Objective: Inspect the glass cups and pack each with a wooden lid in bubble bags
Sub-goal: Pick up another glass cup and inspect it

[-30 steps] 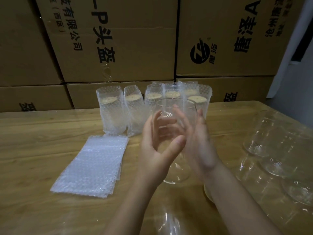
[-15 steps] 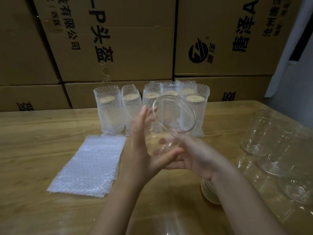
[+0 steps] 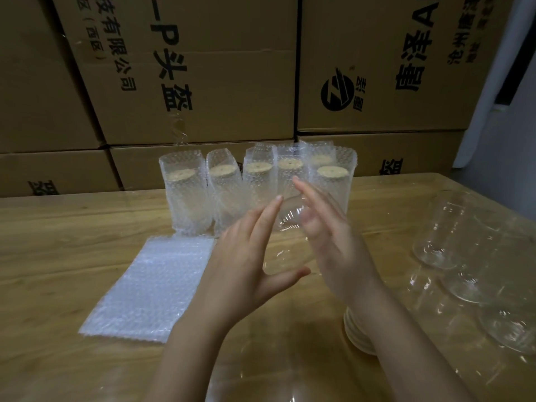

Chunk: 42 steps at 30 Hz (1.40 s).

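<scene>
L hand (image 3: 246, 256) & R hand (image 3: 336, 245), fingers straight, not curled, press cup (image 3: 287, 227) between palms above table (image 3: 58, 242).

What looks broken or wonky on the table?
Nothing looks broken or spilled. One packed cup, second from the left in the row, seems to lean a little.

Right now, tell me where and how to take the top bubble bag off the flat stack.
Pinch the top bag of the bubble bag stack at its right edge, coming from the right with the left hand, the nearer one, once it is free. The bags lie flat on the table, so probably only a thin edge can be lifted.
</scene>
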### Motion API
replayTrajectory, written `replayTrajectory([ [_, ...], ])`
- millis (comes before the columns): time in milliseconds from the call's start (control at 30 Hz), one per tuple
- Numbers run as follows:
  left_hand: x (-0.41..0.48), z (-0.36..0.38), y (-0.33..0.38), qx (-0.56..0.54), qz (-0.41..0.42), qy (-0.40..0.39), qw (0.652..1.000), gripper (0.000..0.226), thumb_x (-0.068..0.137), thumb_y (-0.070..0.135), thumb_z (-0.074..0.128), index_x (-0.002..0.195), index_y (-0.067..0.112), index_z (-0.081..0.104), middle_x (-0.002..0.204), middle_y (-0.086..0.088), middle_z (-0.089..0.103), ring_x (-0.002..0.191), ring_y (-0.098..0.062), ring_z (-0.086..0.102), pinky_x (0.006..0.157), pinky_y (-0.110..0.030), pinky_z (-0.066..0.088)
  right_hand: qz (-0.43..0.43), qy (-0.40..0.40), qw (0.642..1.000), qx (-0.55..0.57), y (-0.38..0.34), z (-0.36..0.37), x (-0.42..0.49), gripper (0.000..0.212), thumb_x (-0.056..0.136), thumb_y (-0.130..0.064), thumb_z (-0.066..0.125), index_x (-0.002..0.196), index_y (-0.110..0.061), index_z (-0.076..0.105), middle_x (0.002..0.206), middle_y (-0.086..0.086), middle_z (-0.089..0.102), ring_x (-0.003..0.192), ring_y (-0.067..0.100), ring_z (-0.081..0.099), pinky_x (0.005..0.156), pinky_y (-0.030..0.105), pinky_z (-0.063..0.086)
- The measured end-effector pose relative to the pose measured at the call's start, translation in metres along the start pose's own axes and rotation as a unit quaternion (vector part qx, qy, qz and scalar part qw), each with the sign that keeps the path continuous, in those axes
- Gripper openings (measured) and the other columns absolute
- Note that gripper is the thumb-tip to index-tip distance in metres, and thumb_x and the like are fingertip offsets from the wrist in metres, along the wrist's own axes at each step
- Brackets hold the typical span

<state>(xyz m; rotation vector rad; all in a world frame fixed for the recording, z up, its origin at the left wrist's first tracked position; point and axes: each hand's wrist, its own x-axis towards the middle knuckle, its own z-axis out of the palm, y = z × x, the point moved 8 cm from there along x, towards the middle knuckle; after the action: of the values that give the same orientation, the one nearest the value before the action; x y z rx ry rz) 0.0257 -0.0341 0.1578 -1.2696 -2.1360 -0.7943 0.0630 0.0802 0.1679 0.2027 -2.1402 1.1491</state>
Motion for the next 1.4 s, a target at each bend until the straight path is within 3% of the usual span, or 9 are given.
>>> replayTrajectory([
  [167,-0.008,0.010,-0.025,-0.202,-0.112,-0.051,0.972,0.096,0.067,0.070,0.064,0.145,0.051,0.012,0.133,0.033,0.041,0.117,0.003,0.051,0.095,-0.022,0.045,-0.039,-0.080,0.996,-0.026,-0.005,0.009,0.000,0.046,0.096,-0.055,0.032,0.140,-0.047,0.033,0.149,-0.029,0.031,0.139,-0.006,0.025,0.113,0.041,0.031],
  [333,-0.016,0.028,-0.044,-0.325,-0.196,-0.030,0.925,0.105,0.063,0.078,0.064,0.148,0.046,0.012,0.127,0.029,0.051,0.115,-0.003,0.056,0.099,-0.037,0.048,0.017,-0.120,0.993,0.004,0.000,-0.009,0.002,0.033,0.096,-0.043,0.044,0.128,-0.042,0.053,0.138,-0.031,0.046,0.127,-0.009,0.042,0.106,0.028,0.038],
  [467,-0.020,0.041,-0.052,-0.316,-0.236,-0.008,0.919,0.102,0.061,0.085,0.056,0.142,0.057,0.000,0.138,0.024,0.042,0.127,0.004,0.041,0.108,-0.035,0.037,0.155,-0.146,0.973,-0.087,0.019,-0.040,-0.005,0.034,0.086,-0.052,0.050,0.119,-0.058,0.048,0.120,-0.030,0.057,0.102,-0.012,0.055,0.089,0.025,0.048],
  [567,-0.026,0.050,-0.061,-0.299,-0.262,-0.008,0.917,0.101,0.061,0.083,0.057,0.140,0.057,0.000,0.139,0.027,0.038,0.124,0.007,0.039,0.101,-0.027,0.035,0.308,-0.312,0.863,-0.250,0.050,-0.043,-0.036,0.074,0.078,-0.055,0.066,0.142,-0.047,0.028,0.148,-0.015,0.036,0.128,0.006,0.044,0.103,0.026,0.037],
  [667,-0.032,0.059,-0.070,-0.313,-0.283,-0.002,0.907,0.099,0.062,0.075,0.063,0.142,0.049,0.011,0.133,0.036,0.036,0.121,0.011,0.039,0.090,-0.012,0.033,0.401,-0.410,0.736,-0.360,0.071,-0.042,-0.062,0.101,0.067,-0.052,0.079,0.149,-0.037,0.021,0.150,-0.007,0.037,0.131,0.015,0.044,0.098,0.024,0.040],
  [900,-0.043,0.082,-0.073,-0.343,-0.302,-0.021,0.889,0.090,0.064,0.056,0.070,0.142,0.033,0.029,0.140,0.025,0.039,0.128,-0.005,0.042,0.106,-0.031,0.036,0.409,-0.461,0.658,-0.434,0.107,-0.025,-0.070,0.072,0.065,-0.043,0.080,0.130,-0.025,0.056,0.126,-0.006,0.062,0.109,0.017,0.062,0.090,0.029,0.051],
  [1100,-0.045,0.092,-0.065,-0.357,-0.288,-0.039,0.888,0.081,0.062,0.055,0.072,0.132,0.043,0.032,0.143,0.026,0.036,0.126,0.008,0.039,0.106,-0.027,0.036,0.379,-0.425,0.692,-0.444,0.114,-0.027,-0.061,0.054,0.070,-0.038,0.073,0.119,-0.022,0.059,0.114,-0.004,0.065,0.103,0.018,0.063,0.088,0.030,0.052],
  [1300,-0.046,0.096,-0.068,-0.357,-0.290,-0.026,0.888,0.076,0.061,0.055,0.075,0.125,0.050,0.034,0.139,0.027,0.040,0.127,0.002,0.042,0.100,-0.020,0.036,0.252,-0.175,0.894,-0.327,0.080,-0.040,-0.014,0.060,0.074,-0.044,0.072,0.126,-0.038,0.042,0.117,-0.005,0.039,0.102,0.018,0.055,0.086,0.033,0.049],
  [1400,-0.048,0.097,-0.069,-0.347,-0.287,-0.020,0.892,0.079,0.063,0.059,0.080,0.126,0.053,0.032,0.137,0.025,0.045,0.127,0.001,0.042,0.101,-0.020,0.036,0.119,-0.010,0.978,-0.173,0.044,-0.037,0.004,0.057,0.073,-0.043,0.073,0.121,-0.042,0.042,0.119,-0.014,0.037,0.097,-0.006,0.052,0.080,0.008,0.042],
])
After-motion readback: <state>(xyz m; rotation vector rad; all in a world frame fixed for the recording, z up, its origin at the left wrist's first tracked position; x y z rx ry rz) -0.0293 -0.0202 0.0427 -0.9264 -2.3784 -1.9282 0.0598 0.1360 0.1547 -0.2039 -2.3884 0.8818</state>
